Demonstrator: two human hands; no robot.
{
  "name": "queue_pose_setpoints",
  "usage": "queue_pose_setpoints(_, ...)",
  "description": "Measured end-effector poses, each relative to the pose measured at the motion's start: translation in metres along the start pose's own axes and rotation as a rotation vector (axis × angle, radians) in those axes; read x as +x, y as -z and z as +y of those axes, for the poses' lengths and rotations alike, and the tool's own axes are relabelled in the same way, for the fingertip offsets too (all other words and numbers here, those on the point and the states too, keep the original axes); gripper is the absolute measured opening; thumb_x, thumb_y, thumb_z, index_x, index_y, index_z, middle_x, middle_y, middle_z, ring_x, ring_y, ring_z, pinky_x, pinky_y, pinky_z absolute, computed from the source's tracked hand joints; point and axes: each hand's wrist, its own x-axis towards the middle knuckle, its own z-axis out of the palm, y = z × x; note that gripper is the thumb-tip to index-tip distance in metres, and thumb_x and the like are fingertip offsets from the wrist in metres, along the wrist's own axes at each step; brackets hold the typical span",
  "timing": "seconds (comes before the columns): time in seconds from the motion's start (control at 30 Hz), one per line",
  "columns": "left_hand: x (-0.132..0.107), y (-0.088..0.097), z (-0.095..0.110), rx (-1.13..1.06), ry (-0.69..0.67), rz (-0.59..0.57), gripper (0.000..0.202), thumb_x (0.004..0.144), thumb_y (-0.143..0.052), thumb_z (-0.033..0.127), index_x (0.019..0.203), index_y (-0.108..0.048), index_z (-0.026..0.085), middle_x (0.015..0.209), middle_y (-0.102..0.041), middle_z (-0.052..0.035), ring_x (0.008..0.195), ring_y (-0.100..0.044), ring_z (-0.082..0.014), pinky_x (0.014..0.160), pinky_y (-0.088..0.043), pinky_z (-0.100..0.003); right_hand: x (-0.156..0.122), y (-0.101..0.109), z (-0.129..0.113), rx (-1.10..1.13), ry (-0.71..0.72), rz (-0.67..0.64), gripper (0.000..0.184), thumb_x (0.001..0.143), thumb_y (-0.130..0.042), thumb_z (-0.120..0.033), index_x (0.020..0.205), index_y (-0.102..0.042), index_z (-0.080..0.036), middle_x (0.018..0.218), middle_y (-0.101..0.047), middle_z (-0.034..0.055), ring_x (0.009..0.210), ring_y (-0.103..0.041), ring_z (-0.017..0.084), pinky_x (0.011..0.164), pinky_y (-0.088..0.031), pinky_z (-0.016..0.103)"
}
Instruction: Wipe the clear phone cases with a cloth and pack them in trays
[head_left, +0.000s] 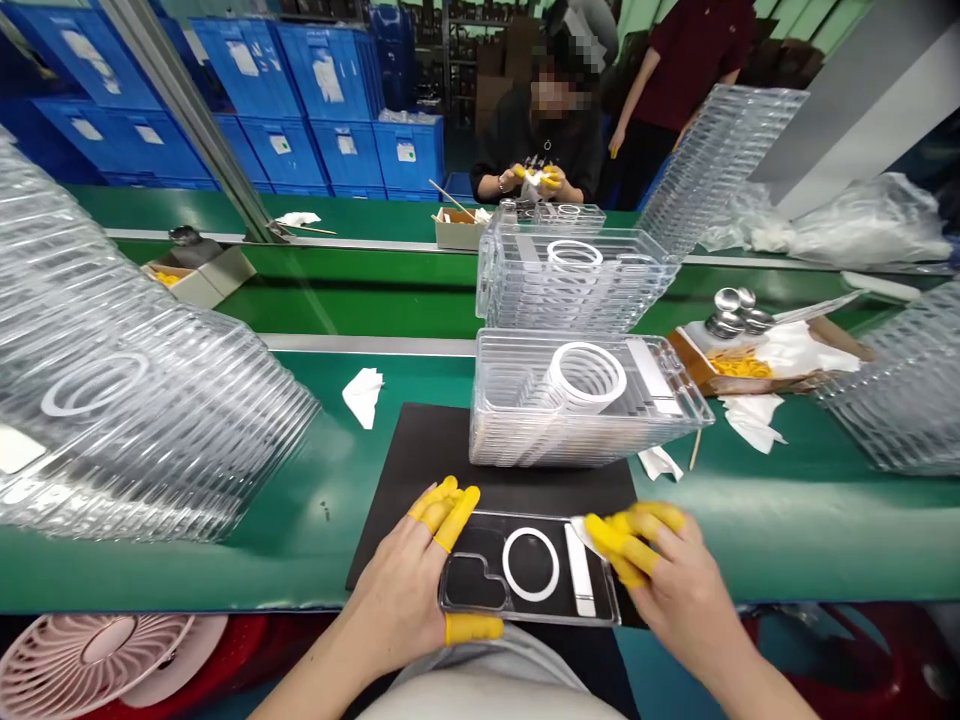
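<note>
Left fingers (450, 512) grip the clear phone case (529, 598), lying crosswise; right fingers (626, 535) pinch a white wipe (583, 533) at its right end.

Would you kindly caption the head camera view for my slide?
Left hand and right hand, in yellow finger cots, hold a clear phone case over a black mat.

Bright overhead light; faint shadows under left hand (397, 590) and right hand (667, 570); glare on clear trays (581, 400) ahead; edges warped.
</note>
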Motion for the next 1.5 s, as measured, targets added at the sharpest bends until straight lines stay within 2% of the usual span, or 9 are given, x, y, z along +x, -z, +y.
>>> queue_pose_setpoints(0.2, 0.001, -0.002, -0.003, 0.036, -0.034, -0.003, 0.093, 0.073, -0.073, 0.058, 0.145, -0.035, 0.012, 0.134, -0.055, -0.0206, 0.131, -0.046, -0.0402, 0.102, -0.048, -0.052, -0.001, 0.0, -0.013, 0.176, 0.117, -0.137, 0.038, 0.094, -0.043, -0.013, 0.126, -0.058, -0.023, 0.095, -0.066, 0.0053, 0.09, -0.053, 0.022, 0.093, -0.037, 0.043)
queue_pose_setpoints(0.33, -0.001, -0.004, -0.005, 0.045, -0.054, 0.012, 0.087, 0.073, -0.072, 0.062, 0.138, -0.043, 0.01, 0.132, -0.056, -0.0205, 0.131, -0.046, -0.0397, 0.102, -0.049, -0.052, 0.013, 0.0, -0.013, 0.046, -0.025, 0.038, 0.035, 0.091, -0.046, -0.01, 0.116, -0.064, -0.025, 0.089, -0.064, 0.0058, 0.09, -0.051, 0.023, 0.087, -0.038, 0.042)
queue_pose_setpoints(0.5, -0.001, -0.005, -0.006, 0.063, -0.054, -0.013, 0.094, 0.071, -0.067, 0.071, 0.139, -0.04, 0.011, 0.133, -0.055, -0.0201, 0.134, -0.042, -0.0404, 0.104, -0.047, -0.053, 0.017, 0.004, -0.026, 0.27, 0.118, -0.041, 0.03, 0.098, -0.042, -0.013, 0.12, -0.062, -0.02, 0.089, -0.066, 0.0032, 0.085, -0.052, 0.018, 0.091, -0.037, 0.037)
queue_pose_setpoints(0.73, 0.001, -0.005, -0.007, 0.063, -0.065, -0.022, 0.088, 0.076, -0.071, 0.059, 0.14, -0.036, 0.009, 0.133, -0.051, -0.0238, 0.13, -0.045, -0.0421, 0.1, -0.05, -0.056, 0.008, 0.004, -0.004, 0.033, -0.039, 0.058, 0.03, 0.091, -0.045, -0.008, 0.107, -0.067, -0.019, 0.088, -0.062, 0.0078, 0.09, -0.048, 0.024, 0.086, -0.039, 0.042)
queue_pose_setpoints(0.93, 0.0, -0.006, -0.006, 0.025, -0.037, -0.03, 0.087, 0.077, -0.069, 0.062, 0.141, -0.035, 0.014, 0.139, -0.046, -0.0232, 0.132, -0.044, -0.0405, 0.1, -0.049, -0.055, -0.005, 0.012, -0.014, 0.212, 0.115, -0.049, 0.034, 0.091, -0.043, -0.005, 0.116, -0.063, -0.013, 0.093, -0.063, 0.0068, 0.089, -0.05, 0.021, 0.093, -0.037, 0.042)
queue_pose_setpoints(1.13, -0.003, -0.006, -0.006, -0.014, -0.039, 0.013, 0.09, 0.074, -0.07, 0.064, 0.143, -0.036, 0.017, 0.138, -0.05, -0.0188, 0.133, -0.044, -0.0373, 0.105, -0.046, -0.051, 0.009, -0.002, -0.007, 0.052, -0.056, 0.134, 0.03, 0.089, -0.045, -0.005, 0.105, -0.068, -0.016, 0.087, -0.061, 0.009, 0.087, -0.048, 0.023, 0.081, -0.044, 0.041)
queue_pose_setpoints(1.27, -0.006, -0.012, -0.01, 0.023, -0.004, 0.011, 0.089, 0.073, -0.072, 0.063, 0.142, -0.04, 0.017, 0.14, -0.049, -0.0194, 0.131, -0.046, -0.0402, 0.101, -0.049, -0.053, -0.006, 0.002, -0.02, 0.339, -0.019, 0.016, 0.036, 0.089, -0.046, -0.007, 0.116, -0.067, -0.02, 0.091, -0.065, 0.0064, 0.084, -0.052, 0.021, 0.089, -0.044, 0.042)
queue_pose_setpoints(1.37, -0.006, -0.015, -0.01, 0.026, -0.026, 0.021, 0.092, 0.073, -0.071, 0.063, 0.145, -0.035, 0.019, 0.139, -0.049, -0.0187, 0.131, -0.046, -0.0401, 0.101, -0.049, -0.053, -0.018, 0.008, -0.007, 0.824, -0.46, 0.086, 0.02, 0.083, -0.067, -0.015, 0.098, -0.076, -0.025, 0.086, -0.066, 0.0034, 0.08, -0.057, 0.018, 0.08, -0.048, 0.033)
queue_pose_setpoints(1.5, -0.004, 0.006, -0.002, 0.007, -0.05, 0.071, 0.092, 0.075, -0.066, 0.067, 0.148, -0.032, 0.021, 0.145, -0.042, -0.0182, 0.132, -0.044, -0.0415, 0.099, -0.051, -0.053, -0.011, 0.005, 0.03, 1.343, -0.996, 0.537, 0.021, 0.068, -0.085, -0.039, 0.084, -0.077, -0.027, 0.082, -0.069, 0.0012, 0.075, -0.061, 0.016, 0.074, -0.053, 0.027)
